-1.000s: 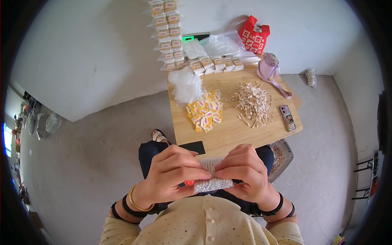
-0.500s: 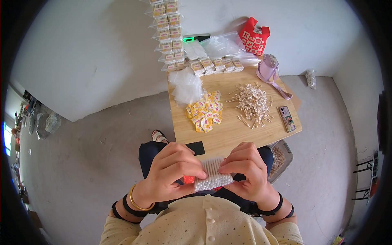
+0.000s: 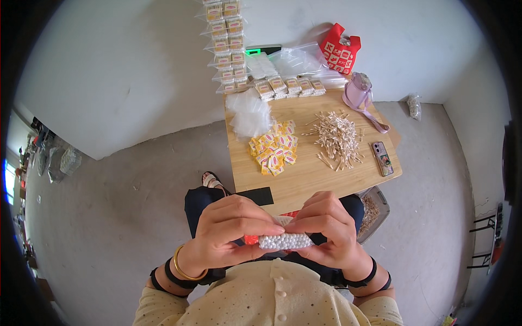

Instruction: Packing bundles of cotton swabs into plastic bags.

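Between my two hands, close in front of my body, is a packed bundle of cotton swabs [image 3: 285,242], its white tips facing me. My left hand [image 3: 235,228] grips its left end, thumb below and fingers over the top. On the right end, my right hand [image 3: 325,225] pinches it the same way. The fingers hide much of the swab sticks. Beyond the hands, on the wooden table [image 3: 304,190], lie a heap of small yellow-and-white cards [image 3: 273,148] and a loose pile of cotton swabs [image 3: 338,138].
Clear plastic bags [image 3: 249,113] lie at the table's left. Packed swab bundles [image 3: 292,87] line the back, beside a tall stack of packs [image 3: 227,43]. A lilac bottle [image 3: 357,91], a phone [image 3: 382,158] and a red bag [image 3: 340,50] are at the right. A grey bin [image 3: 375,212] stands below.
The swab bundle has tilted so its tips face me more and its sticks show less. My fingers have come closer together over its top.
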The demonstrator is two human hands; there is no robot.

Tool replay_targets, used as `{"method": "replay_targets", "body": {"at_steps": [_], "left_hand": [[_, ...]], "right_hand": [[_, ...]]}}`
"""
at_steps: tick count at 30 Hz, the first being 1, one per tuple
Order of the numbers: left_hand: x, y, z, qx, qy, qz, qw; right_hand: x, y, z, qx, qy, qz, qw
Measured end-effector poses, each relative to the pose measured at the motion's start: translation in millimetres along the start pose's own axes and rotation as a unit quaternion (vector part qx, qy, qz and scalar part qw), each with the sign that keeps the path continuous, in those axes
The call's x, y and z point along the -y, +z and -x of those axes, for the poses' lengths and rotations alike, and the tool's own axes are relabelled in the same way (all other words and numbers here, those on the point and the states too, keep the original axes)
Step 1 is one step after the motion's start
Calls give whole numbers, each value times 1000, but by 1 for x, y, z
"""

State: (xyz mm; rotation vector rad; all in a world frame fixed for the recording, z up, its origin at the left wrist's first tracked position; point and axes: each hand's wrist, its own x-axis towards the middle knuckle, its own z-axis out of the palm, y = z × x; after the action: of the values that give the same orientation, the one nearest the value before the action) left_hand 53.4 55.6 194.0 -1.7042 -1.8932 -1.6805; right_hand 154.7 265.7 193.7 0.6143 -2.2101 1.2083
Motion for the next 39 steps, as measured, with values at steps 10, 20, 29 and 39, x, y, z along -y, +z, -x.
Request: {"method": "replay_targets", "body": {"at_steps": [10,20,29,39], "left_hand": [[-7,6,-3,-33,55,-35,997],[-12,8,-1,-67,6,2,998],[-11,12,3,-82,-3,13,997],[-7,3,5,-41,-2,-77,996]], "right_hand": [[3,1,1,-9,6,6,1000],[4,1,1,-6,4,15,1000],[5,5,0,-1,49,0,999],[2,3,3,-12,33,5,999]]}}
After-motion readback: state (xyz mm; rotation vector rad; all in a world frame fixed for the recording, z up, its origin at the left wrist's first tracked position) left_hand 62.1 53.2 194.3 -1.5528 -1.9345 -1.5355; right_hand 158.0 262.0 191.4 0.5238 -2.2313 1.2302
